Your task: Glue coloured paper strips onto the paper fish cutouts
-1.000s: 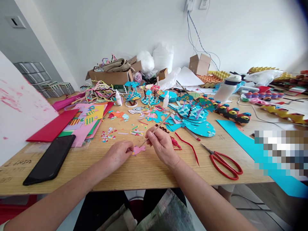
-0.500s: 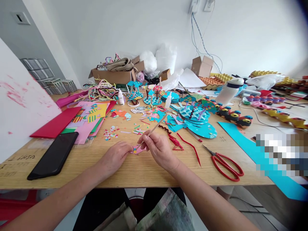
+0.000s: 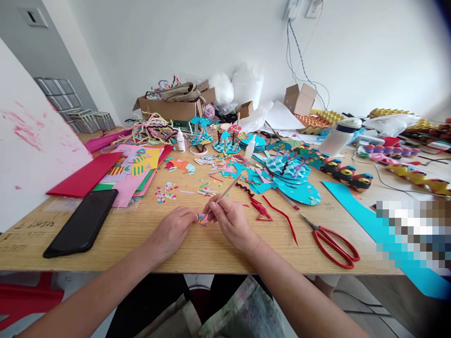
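Note:
Near the table's front edge, my left hand has its fingertips closed on the left end of a small pink paper piece with coloured dots. My right hand pinches a thin wooden stick, which slants up to the right. The stick's lower end is hidden by the fingers beside the pink paper. Beyond my hands lie small paper scraps in several colours. A dark fuzzy stem and red pipe cleaners rest to the right.
A black phone and coloured paper sheets lie at the left. Red-handled scissors and a long blue strip are on the right. Glue bottles, blue paper crafts and a cardboard box stand farther back.
The whole view has shifted slightly, with most table items now a little farther right. My right hand covers more of the pink paper's right side. Both hands keep their grips.

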`<state>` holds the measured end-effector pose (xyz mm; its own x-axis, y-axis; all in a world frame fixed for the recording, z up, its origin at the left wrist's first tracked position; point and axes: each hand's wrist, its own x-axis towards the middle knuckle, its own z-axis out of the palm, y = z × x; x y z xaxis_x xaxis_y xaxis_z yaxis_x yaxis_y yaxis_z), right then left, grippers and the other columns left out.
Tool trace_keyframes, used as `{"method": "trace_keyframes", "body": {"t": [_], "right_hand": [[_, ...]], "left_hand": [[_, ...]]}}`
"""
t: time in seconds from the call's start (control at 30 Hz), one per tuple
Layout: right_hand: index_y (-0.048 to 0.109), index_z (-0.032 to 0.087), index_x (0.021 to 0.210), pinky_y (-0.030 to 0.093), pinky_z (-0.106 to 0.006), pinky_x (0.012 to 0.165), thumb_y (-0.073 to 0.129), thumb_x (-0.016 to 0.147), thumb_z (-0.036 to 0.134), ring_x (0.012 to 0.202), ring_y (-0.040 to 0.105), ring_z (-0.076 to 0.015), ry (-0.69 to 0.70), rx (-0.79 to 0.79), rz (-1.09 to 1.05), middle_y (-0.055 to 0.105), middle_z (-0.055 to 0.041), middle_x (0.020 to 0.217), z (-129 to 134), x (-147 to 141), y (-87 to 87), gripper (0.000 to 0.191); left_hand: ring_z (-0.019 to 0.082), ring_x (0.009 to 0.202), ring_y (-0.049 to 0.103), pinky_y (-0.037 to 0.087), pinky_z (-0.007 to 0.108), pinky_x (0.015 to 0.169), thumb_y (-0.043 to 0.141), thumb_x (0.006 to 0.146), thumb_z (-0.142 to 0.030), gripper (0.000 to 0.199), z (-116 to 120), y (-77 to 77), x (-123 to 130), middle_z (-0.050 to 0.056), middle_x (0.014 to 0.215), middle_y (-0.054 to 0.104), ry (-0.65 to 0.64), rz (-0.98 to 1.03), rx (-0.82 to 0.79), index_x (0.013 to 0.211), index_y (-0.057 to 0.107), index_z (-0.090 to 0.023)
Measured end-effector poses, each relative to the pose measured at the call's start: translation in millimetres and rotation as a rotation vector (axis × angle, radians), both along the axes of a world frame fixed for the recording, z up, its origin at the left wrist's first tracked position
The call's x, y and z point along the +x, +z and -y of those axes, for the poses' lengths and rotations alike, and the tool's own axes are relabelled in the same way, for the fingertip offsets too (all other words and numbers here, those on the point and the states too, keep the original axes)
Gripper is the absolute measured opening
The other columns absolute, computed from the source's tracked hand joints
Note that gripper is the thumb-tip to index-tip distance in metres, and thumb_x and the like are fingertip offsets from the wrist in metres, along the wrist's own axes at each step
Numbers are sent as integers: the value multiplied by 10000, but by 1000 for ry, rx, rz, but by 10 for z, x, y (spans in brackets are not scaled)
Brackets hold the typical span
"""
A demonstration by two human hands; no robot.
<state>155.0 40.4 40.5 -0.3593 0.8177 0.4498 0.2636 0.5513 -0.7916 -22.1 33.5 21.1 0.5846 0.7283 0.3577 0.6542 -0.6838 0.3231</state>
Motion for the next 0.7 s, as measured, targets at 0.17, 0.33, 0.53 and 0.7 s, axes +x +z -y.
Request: {"method": "trace_keyframes", "body": {"t": [0.17, 0.33, 0.53, 0.7], "right_hand": [[511, 181, 749, 444, -223, 542, 314, 900, 332, 555, 553, -98, 6, 4, 14, 574, -15, 643, 6, 4, -5, 291], [506, 182, 752, 444, -225, 547, 304, 903, 336, 559, 555, -99, 25, -2, 17, 566, -14, 645, 8, 9, -11, 296], [506, 173, 753, 442, -229, 546, 297, 904, 346, 553, 556, -104, 20, 6, 17, 569, -20, 624, 8, 9, 2, 311], [505, 180, 741, 441, -220, 533, 299, 906, 352, 547, 550, -94, 22, 4, -5, 565, -13, 637, -4, 10, -5, 315]], "left_hand": [[157, 887, 546, 440, 300, 815, 402, 822, -57, 201, -7, -14, -5, 36, 904, 624, 14, 0, -12, 859, 571, -157], [163, 889, 545, 442, 301, 812, 414, 823, -63, 181, -1, -6, 3, 45, 908, 624, 23, -12, -15, 846, 573, -148], [160, 879, 545, 444, 294, 804, 422, 819, -60, 171, 14, 7, 1, 45, 895, 623, 19, -10, -5, 843, 570, -143], [162, 883, 544, 443, 300, 808, 406, 810, -43, 202, 9, -3, 0, 44, 906, 623, 21, -24, -4, 854, 573, -148]]}}
